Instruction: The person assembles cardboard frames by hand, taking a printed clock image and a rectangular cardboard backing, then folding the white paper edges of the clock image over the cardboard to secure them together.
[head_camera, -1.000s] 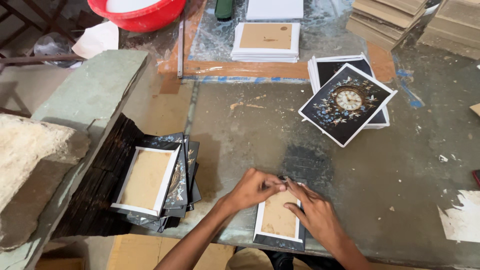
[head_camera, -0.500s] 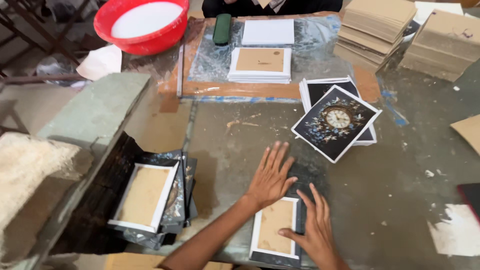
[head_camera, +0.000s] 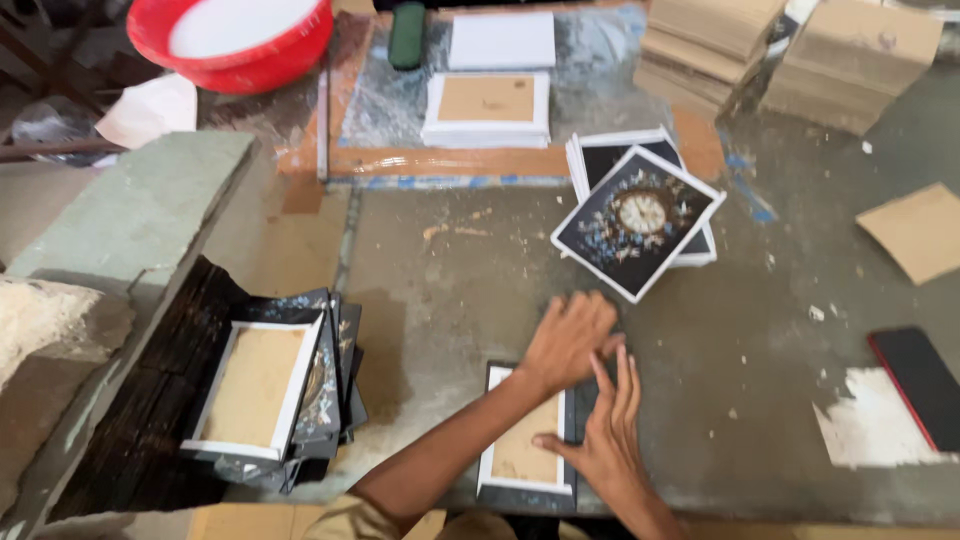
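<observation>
Both hands flat on the brown-backed card (head_camera: 522, 452) at the desk (head_camera: 450, 290) edge: left hand (head_camera: 568, 342) presses its top corner, right hand (head_camera: 600, 440) w/ fingers spread beside it, nothing clamped. Looks mid-job imo: finished pile (head_camera: 275, 390) left of the left grip, clock-print stack (head_camera: 638, 215) waiting above.

A craft workshop is shown: a stained desk (head_camera: 450, 290), stacked cardboard boards (head_camera: 800, 50) at 1 o'clock, a red basin (head_camera: 235, 40) at 11 o'clock.

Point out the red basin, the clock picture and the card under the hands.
red basin (head_camera: 262, 62), head view, on its front rim.
clock picture (head_camera: 637, 218), head view, on the clock face.
card (head_camera: 522, 452), head view, on its brown middle.
</observation>
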